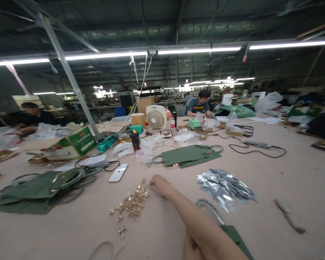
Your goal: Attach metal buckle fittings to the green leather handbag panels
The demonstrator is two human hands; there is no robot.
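My right hand (159, 186) reaches across the table from the lower right, its fingers curled at the right edge of a pile of small gold-coloured metal fittings (134, 202). What its fingertips hold, if anything, is hidden. Below the right forearm a patch of skin shows, apparently my left hand (191, 249); its fingers are out of sight. Close by, a green bag piece (234, 234) with a grey rope-like handle (211, 209) is partly covered by the arm. Right of my hand lies a heap of shiny silver flat strips (224, 186).
Green handbags lie at left (38, 191) and ahead (191, 156). A white phone (118, 172), dark cup (134, 141), fan (155, 118) and corded tool (257, 144) are on the table. A rolled cloth (289, 215) lies right. Two people sit across, beyond a metal post (70, 79).
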